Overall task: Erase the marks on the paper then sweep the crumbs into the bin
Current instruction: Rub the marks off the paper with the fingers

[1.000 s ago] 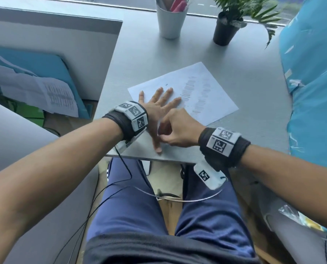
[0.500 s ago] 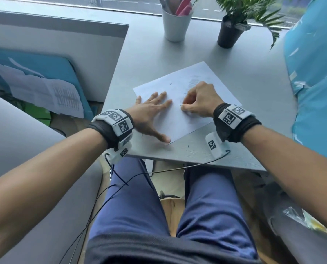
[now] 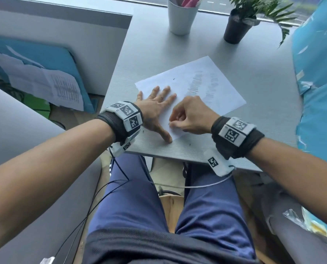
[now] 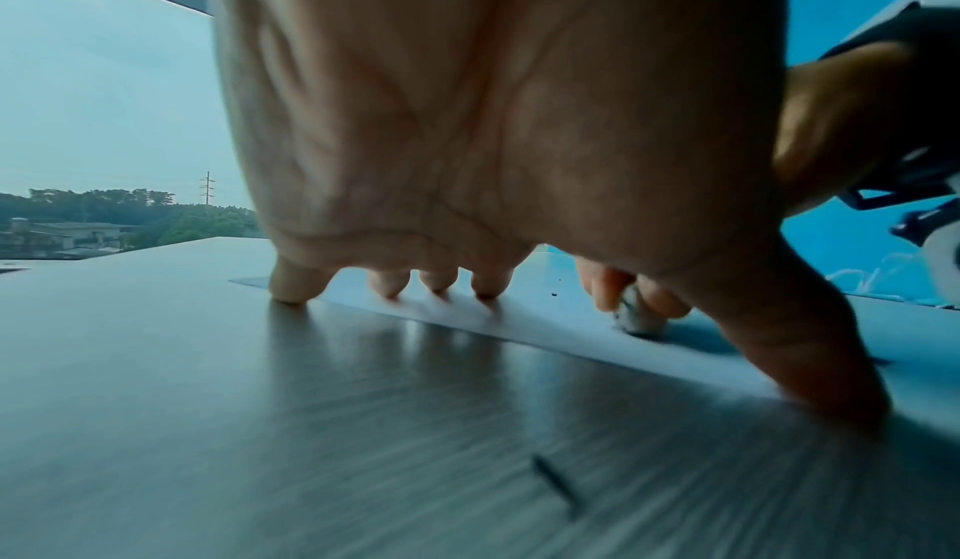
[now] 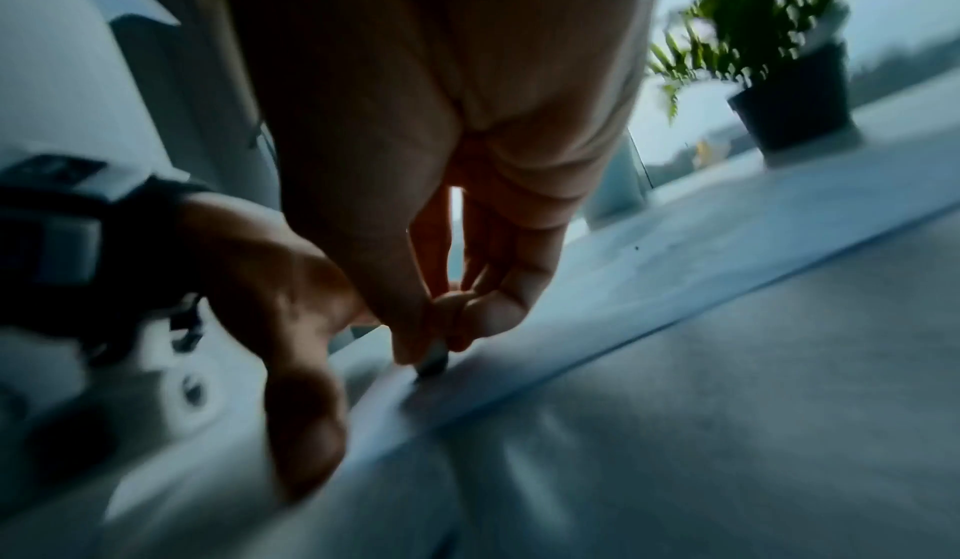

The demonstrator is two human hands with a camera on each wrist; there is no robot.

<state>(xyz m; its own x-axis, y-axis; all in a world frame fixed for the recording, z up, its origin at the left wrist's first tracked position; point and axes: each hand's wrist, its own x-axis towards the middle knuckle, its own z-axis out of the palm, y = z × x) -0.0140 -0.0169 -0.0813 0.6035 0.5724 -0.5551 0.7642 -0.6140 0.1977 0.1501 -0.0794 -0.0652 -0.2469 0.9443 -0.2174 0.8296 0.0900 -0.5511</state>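
On the desk [image 3: 254, 77], left hand [image 3: 155, 111] flattens paper [image 3: 206, 82]; right hand [image 3: 191, 116] pinches eraser [image 4: 636, 313].

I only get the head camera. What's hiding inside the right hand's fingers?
Observer: A small grey eraser, pinched by the right hand and pressed on the paper; the left wrist view shows it.
Operator: Is the left hand lying totally flat?
Observer: No. The left hand is arched, palm raised, and its fingertips press down.
Operator: Any crumbs near me that I can't see well?
Observer: One thin dark sliver lies on the table, in front of the paper's near edge.
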